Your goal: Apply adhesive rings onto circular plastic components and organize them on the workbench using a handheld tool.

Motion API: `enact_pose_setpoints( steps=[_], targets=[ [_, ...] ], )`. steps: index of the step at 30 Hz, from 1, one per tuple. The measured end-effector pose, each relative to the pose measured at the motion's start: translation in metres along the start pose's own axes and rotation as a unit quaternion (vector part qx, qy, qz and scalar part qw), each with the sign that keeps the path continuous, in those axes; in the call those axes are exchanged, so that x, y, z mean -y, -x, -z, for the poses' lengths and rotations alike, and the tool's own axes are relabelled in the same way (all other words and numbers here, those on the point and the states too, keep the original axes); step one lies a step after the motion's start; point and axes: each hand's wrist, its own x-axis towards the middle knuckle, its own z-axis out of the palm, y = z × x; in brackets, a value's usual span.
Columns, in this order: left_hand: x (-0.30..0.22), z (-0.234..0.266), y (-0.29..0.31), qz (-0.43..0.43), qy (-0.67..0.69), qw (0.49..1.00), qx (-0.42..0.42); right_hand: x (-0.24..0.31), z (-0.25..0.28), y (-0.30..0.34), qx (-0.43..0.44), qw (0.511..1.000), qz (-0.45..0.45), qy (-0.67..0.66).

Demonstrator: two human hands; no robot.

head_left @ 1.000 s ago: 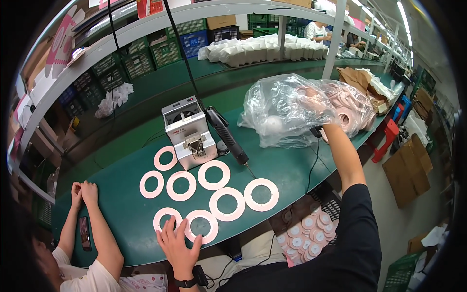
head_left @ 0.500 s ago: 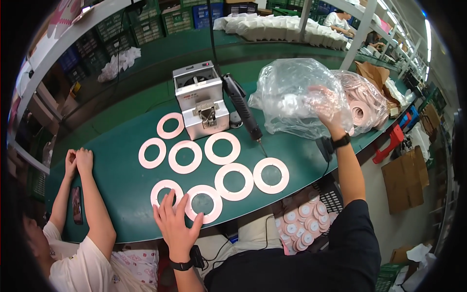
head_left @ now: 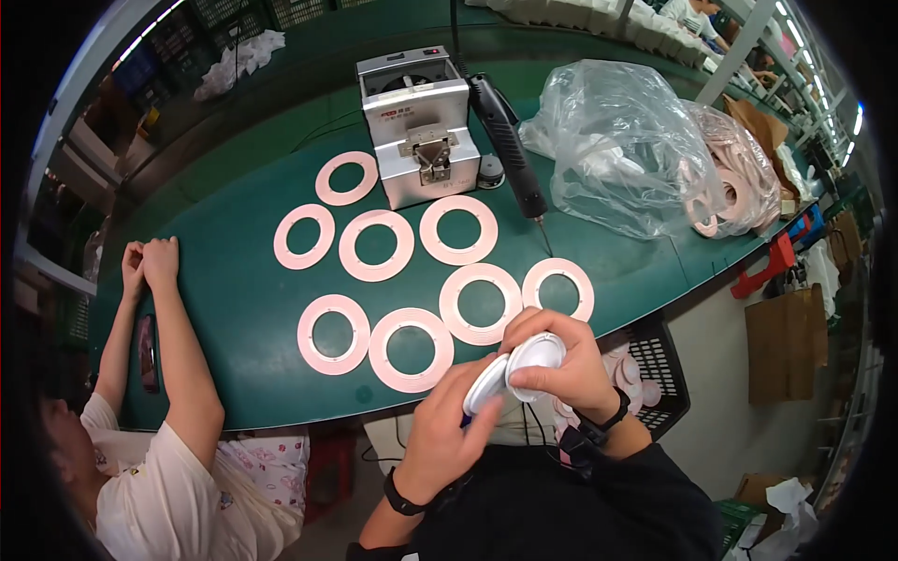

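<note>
My left hand and my right hand are close together in front of my body, over the table's near edge. Small round white plastic discs are in both. My right hand grips a white disc with the thumb across its face. Another white disc sits tilted between the thumb and fingers of my left hand. How many are stacked there I cannot tell. Just beyond lie several flat pink rings in two loose rows on the green table; the rightmost one is close to my right hand's knuckles.
A silver screw feeder stands behind the rings, with a black electric screwdriver hanging beside it. Clear plastic bags lie at the right. A black crate with pink discs sits below the edge. At the left rest a co-worker's hands and a phone.
My right hand has come out of the clear bag and back toward me, now with white discs. My left hand has left the rings and joined it. The view has shifted.
</note>
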Motion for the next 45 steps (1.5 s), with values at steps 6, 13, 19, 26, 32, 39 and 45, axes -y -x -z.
enact_pose_setpoints(
  steps=[6,13,19,26,32,39,45],
  targets=[
    [0.015,0.022,0.018,-0.047,-0.207,0.959,-0.189,-0.005,0.006,-0.012,-0.067,0.98,0.053,0.179],
    [0.015,0.025,0.012,0.018,-0.429,0.9,-0.07,-0.021,-0.001,-0.022,-0.081,0.919,0.102,0.371],
    [0.028,0.032,0.01,0.007,-0.438,0.895,-0.085,-0.01,0.0,-0.021,-0.066,0.87,0.156,0.463],
    [0.029,0.035,0.002,0.008,-0.369,0.924,-0.103,0.008,0.007,0.003,0.035,0.849,0.125,0.511],
    [0.034,0.042,-0.011,-0.018,-0.351,0.933,-0.076,-0.009,0.013,0.008,0.036,0.864,0.132,0.484],
    [0.023,0.048,-0.02,-0.02,-0.36,0.931,-0.049,-0.016,0.019,0.006,0.038,0.884,0.144,0.444],
    [0.012,0.05,-0.022,0.006,-0.367,0.93,-0.019,-0.023,0.024,0.007,0.029,0.912,0.143,0.384]
  ],
)
